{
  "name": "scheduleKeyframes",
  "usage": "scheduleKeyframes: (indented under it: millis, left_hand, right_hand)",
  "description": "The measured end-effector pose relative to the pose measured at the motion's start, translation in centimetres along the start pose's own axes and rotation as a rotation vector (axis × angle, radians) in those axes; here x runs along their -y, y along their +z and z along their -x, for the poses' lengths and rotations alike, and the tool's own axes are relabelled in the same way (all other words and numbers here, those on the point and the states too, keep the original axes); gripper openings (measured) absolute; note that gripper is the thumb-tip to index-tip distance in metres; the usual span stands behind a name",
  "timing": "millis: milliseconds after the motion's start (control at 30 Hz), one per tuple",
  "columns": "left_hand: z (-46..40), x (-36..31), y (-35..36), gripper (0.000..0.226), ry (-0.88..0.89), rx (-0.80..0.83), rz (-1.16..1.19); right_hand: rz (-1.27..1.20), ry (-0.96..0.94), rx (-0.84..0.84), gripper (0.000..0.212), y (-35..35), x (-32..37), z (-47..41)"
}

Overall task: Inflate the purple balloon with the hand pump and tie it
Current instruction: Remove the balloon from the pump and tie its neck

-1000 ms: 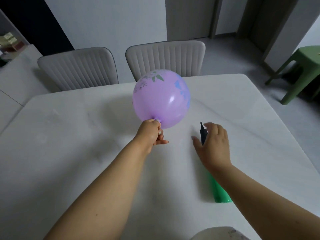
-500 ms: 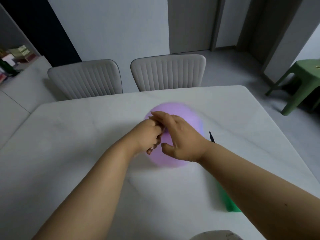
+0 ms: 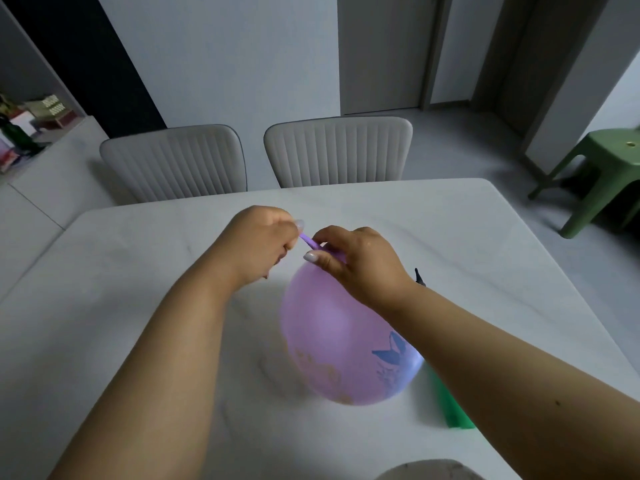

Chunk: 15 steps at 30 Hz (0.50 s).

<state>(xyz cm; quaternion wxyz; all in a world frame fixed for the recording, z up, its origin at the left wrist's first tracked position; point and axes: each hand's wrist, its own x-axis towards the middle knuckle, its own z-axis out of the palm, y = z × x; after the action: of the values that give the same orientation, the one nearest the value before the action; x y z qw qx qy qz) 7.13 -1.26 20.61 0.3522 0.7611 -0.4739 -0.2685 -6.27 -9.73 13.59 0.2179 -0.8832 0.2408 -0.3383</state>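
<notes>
Your left hand (image 3: 258,242) is curled into a loose fist and pinches the thin, stretched neck (image 3: 308,241) of the purple balloon (image 3: 341,344), pulling it out into a narrow rubber strip. Your right hand (image 3: 360,261) curls over the top of the balloon right where the neck begins, thumb and fingers gripping the base of that strip, so both hands hold the same stretch of rubber from opposite ends.

The balloon is inflated, rounded and smooth with a soft matte sheen, its body hanging toward you below the right hand and partly under your right forearm. It sits at the middle of the surface (image 3: 131,306); whether it touches it you cannot tell. A blue butterfly print shows on its right side, and faint gold patterning runs along its near lower curve.

The hand pump (image 3: 450,407) lies on the surface to the right, mostly hidden by your right forearm: a green plastic cylinder shows at the near end, and a slim black pointed nozzle pokes out on the far side of your wrist.

The surface is pale, smooth and marble-like with faint grey veining. Two ribbed, padded chairs (image 3: 337,152) stand along its far edge, and a green plastic stool (image 3: 599,174) is on the floor at far right.
</notes>
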Motion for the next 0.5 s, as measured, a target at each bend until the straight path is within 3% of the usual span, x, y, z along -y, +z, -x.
scheduleKeyframes:
  millis: [167,333,400,500]
  left_hand:
    - [0.2,-0.7,0.7,0.042,0.043,-0.025,-0.091]
    - [1.1,0.4,2.6,0.025,0.023,-0.191,0.289]
    - [1.5,0.7,3.6,0.033,0.018,-0.180,0.431]
    - [1.7,1.4,4.3,0.032,0.064,-0.076,0.375]
  right_hand:
    - [-0.118,0.093,0.086,0.030,0.0,1.2,-0.4]
    - [-0.339,0.233,0.147,0.030,-1.1,1.5,-1.1]
    - [-0.396,0.247,0.147,0.031,-1.1,1.7,-1.1]
    - [-0.430,0.241,0.081,0.031,-1.2,1.7,-1.2]
